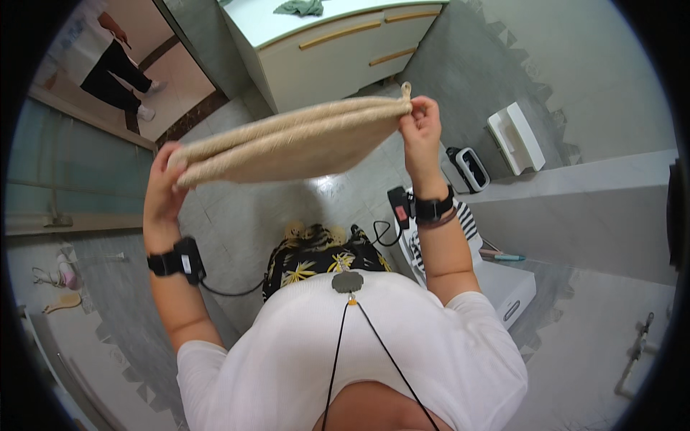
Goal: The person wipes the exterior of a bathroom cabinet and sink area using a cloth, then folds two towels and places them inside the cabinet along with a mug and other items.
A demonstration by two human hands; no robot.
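Observation:
A folded beige towel [302, 144] with a small hanging loop at its right corner is stretched between my two hands at chest height or above. My left hand [167, 179] grips its left end, the fingers closed around the folded edges. Just below the loop, my right hand [420, 129] pinches the right corner between thumb and fingers. The two layers of the towel part slightly along the upper edge, and its lower side sags between the hands. Both wrists wear black straps with small boxes and cables.
Ahead stands a white cabinet [338, 50] with wooden handles and a green cloth [299, 7] on top. A small bin [467, 171] and a white wall holder [516, 138] are at right, above a white appliance [507, 287] bearing striped cloth. Another person [108, 65] stands beyond the doorway, upper left.

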